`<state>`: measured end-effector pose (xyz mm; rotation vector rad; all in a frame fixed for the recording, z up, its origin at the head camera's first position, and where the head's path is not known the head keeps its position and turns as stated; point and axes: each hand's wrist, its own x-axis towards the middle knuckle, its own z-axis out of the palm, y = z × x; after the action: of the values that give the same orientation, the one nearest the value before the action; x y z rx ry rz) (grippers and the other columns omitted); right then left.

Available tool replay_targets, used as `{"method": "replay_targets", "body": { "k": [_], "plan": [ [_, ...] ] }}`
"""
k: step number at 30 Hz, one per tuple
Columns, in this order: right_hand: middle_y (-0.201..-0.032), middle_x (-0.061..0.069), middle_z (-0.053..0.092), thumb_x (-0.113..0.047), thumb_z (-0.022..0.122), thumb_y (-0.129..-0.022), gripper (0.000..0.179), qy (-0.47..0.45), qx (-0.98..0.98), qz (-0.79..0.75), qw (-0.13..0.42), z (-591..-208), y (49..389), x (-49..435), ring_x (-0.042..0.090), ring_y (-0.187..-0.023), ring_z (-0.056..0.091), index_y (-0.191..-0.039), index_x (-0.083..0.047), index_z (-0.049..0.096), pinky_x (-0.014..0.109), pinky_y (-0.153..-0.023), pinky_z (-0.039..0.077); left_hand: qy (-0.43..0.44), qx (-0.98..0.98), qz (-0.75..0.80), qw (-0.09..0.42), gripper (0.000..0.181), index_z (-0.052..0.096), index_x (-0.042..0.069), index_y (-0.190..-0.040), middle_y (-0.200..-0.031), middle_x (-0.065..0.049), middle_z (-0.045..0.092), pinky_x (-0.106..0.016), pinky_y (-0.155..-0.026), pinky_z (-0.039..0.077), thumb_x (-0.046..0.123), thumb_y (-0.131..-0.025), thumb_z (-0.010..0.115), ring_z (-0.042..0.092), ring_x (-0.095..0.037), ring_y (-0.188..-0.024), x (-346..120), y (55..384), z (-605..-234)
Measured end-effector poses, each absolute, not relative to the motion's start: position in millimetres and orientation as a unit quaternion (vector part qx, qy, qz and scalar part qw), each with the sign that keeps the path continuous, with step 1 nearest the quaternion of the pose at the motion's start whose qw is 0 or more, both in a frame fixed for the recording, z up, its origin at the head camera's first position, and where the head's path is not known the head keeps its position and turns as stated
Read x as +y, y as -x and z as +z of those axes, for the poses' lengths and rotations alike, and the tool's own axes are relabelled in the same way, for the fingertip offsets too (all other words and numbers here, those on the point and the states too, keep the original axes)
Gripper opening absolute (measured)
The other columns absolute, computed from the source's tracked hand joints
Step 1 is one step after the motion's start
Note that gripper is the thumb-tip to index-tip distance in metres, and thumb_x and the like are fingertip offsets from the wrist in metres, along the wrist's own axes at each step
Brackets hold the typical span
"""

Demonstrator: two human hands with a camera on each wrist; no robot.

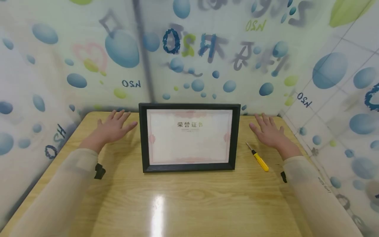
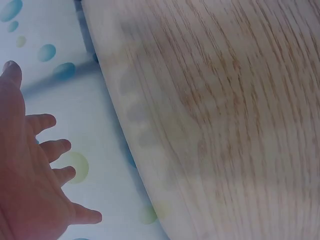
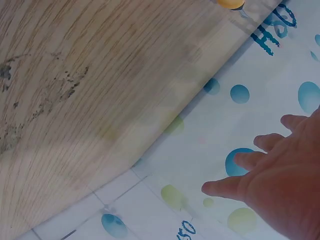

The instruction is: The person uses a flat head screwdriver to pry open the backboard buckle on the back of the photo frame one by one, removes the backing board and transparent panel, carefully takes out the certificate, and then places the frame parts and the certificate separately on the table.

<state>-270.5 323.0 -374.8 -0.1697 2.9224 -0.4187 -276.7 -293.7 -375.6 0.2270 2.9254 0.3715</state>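
Observation:
A black picture frame (image 1: 189,168) with a pale certificate (image 1: 189,144) inside stands upright at the back middle of the table. To its left my left hand (image 1: 113,128) is held with fingers spread and nothing in it, the thumb pointing toward the frame's side. On the other side my right hand (image 1: 267,131) also has its fingers spread and holds nothing. A screwdriver (image 1: 260,161) with a yellow handle lies between the frame and my right wrist, its tip toward the back. Both wrist views show the left hand (image 2: 30,170) and right hand (image 3: 280,175) with straight fingers.
The wooden table (image 1: 189,204) has a glare streak near its front. Behind and beside it hang pale sheets (image 1: 201,72) printed with blue and green drops and lettering. Dark marks (image 3: 45,105) show on the wood in the right wrist view.

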Motion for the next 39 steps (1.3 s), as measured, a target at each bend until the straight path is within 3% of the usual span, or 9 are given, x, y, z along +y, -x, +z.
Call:
{"method": "replay_targets", "body": {
  "k": [8, 14, 20, 24, 29, 33, 39],
  "plan": [
    [-0.177, 0.024, -0.014, -0.075, 0.014, -0.107, 0.090, 0.057, 0.985, -0.138, 0.092, -365, 269, 317, 0.057, -0.161, -0.011, -0.173, -0.017, -0.003, 0.089, -0.114, -0.010, -0.074, 0.985, 0.120, 0.095, 0.099, 0.014, 0.008, -0.171, -0.177, -0.027, 0.005, -0.092, -0.113, -0.005, 0.080, -0.104, 0.022, -0.007, -0.056, -0.162, -292, 274, -367],
    [-0.178, 0.023, -0.012, -0.072, 0.014, -0.108, 0.087, 0.076, 0.984, -0.140, 0.074, -343, 270, 305, 0.057, -0.162, -0.006, -0.172, -0.017, -0.006, 0.089, -0.115, -0.007, -0.084, 0.984, 0.143, 0.062, 0.095, 0.014, 0.008, -0.171, -0.178, -0.025, 0.005, -0.090, -0.115, 0.001, 0.076, -0.106, 0.026, -0.003, -0.055, -0.163, -285, 269, -345],
    [-0.179, 0.022, -0.008, -0.068, 0.016, -0.111, 0.082, 0.109, 0.979, -0.164, 0.051, -308, 264, 285, 0.054, -0.164, -0.004, -0.173, -0.018, -0.006, 0.090, -0.114, -0.006, -0.133, 0.966, 0.213, 0.058, 0.083, 0.009, 0.006, -0.172, -0.178, -0.027, 0.002, -0.080, -0.125, 0.005, 0.062, -0.113, 0.027, 0.000, -0.054, -0.163, -270, 265, -316],
    [-0.181, 0.015, -0.007, -0.067, 0.018, -0.111, 0.080, 0.132, 0.972, -0.191, 0.041, -288, 259, 269, 0.048, -0.166, -0.004, -0.173, -0.022, -0.007, 0.088, -0.116, -0.009, -0.150, 0.934, 0.311, 0.090, 0.077, 0.005, 0.015, -0.173, -0.181, -0.018, -0.001, -0.073, -0.129, 0.008, 0.060, -0.113, 0.025, 0.001, -0.048, -0.166, -260, 257, -298],
    [-0.181, 0.013, 0.001, -0.066, 0.021, -0.111, 0.080, 0.154, 0.956, -0.241, 0.059, -275, 253, 243, 0.048, -0.165, 0.010, -0.172, -0.025, -0.011, 0.075, -0.128, 0.005, -0.133, 0.908, 0.380, 0.115, 0.080, 0.005, 0.029, -0.173, -0.182, -0.002, 0.001, -0.071, -0.130, 0.011, 0.071, -0.108, 0.025, 0.005, -0.039, -0.168, -247, 245, -282],
    [-0.179, 0.020, 0.013, -0.068, 0.022, -0.110, 0.081, 0.149, 0.952, -0.257, 0.075, -274, 250, 228, 0.053, -0.159, 0.026, -0.171, -0.028, -0.013, 0.069, -0.129, 0.020, -0.146, 0.903, 0.392, 0.102, 0.078, 0.009, 0.024, -0.173, -0.182, -0.005, 0.009, -0.068, -0.131, 0.015, 0.066, -0.110, 0.028, 0.012, -0.038, -0.167, -233, 240, -278],
    [-0.179, 0.018, 0.015, -0.060, 0.024, -0.113, 0.079, 0.153, 0.948, -0.273, 0.065, -283, 250, 221, 0.050, -0.159, 0.029, -0.172, -0.019, -0.009, 0.068, -0.129, 0.023, -0.143, 0.909, 0.384, 0.073, 0.072, 0.018, 0.021, -0.172, -0.177, -0.012, 0.025, -0.066, -0.128, 0.027, 0.059, -0.112, 0.034, 0.027, -0.040, -0.163, -218, 234, -279]
  ]
}}
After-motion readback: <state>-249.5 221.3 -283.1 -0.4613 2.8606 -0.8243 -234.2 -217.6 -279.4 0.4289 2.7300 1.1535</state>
